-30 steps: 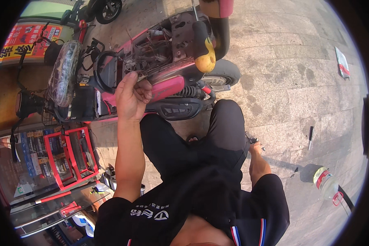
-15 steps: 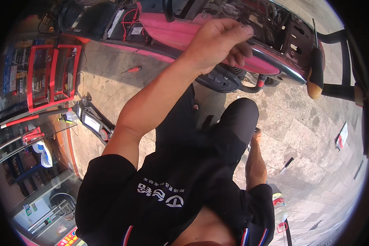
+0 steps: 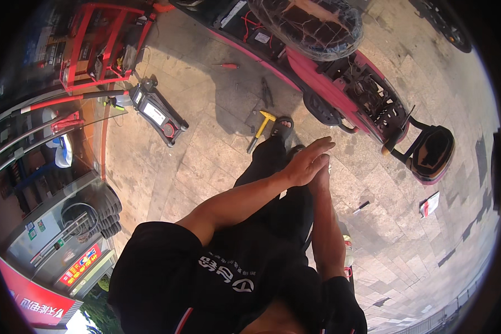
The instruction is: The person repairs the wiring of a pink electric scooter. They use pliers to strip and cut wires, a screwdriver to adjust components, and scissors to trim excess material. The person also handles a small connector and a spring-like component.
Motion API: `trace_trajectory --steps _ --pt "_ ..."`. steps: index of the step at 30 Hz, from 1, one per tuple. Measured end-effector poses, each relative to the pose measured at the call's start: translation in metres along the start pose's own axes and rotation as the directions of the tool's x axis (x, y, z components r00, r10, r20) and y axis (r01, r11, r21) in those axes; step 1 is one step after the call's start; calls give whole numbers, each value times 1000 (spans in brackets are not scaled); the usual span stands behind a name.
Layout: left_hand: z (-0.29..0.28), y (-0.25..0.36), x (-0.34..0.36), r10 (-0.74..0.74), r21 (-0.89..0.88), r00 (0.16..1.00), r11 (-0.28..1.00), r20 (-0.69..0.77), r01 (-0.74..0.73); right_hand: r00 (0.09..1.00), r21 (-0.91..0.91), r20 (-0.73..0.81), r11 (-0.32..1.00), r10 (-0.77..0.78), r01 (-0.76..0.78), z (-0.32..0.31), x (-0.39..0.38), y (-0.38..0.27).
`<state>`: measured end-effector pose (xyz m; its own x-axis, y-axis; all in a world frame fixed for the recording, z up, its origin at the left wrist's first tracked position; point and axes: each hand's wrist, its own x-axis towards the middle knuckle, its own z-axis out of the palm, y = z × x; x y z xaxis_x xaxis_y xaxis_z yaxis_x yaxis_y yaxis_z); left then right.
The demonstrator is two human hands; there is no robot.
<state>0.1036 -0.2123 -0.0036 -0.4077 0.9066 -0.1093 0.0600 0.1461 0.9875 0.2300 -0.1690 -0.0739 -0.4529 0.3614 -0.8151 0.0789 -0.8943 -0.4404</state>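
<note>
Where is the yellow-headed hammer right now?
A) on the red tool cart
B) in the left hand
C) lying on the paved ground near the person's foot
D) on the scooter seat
C: the hammer lies flat on the paving beside the sandalled foot, while the left hand and right hand are pressed together, apart from it.

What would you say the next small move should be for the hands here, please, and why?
Probably part the hands and reach the left hand down to the yellow-headed hammer. Both hands look empty, with the right hand pressed against the left, while the hammer lies loose on the paving just beyond the feet, beside the opened pink scooter.
</note>
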Motion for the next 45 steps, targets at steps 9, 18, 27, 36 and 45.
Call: trace_trajectory --steps 9,18,27,36,45 --pt "-157 20 7 -839 -867 539 320 -72 383 349 -345 751 118 -560 931 262 -55 -72" --pt "-426 33 -57 -231 208 807 895 -543 396 882 -340 341 918 324 -206 492 24 65" --pt "-718 -99 -417 -644 -343 4 412 -765 844 817 -763 575 335 -42 553 752 136 91" --pt "-696 -80 -547 -701 -817 -562 571 -439 -75 856 -860 417 -173 307 481 774 211 158" --pt "-509 -89 -387 -916 -996 -391 76 -86 42 799 -597 414 -533 435 600 973 274 172"
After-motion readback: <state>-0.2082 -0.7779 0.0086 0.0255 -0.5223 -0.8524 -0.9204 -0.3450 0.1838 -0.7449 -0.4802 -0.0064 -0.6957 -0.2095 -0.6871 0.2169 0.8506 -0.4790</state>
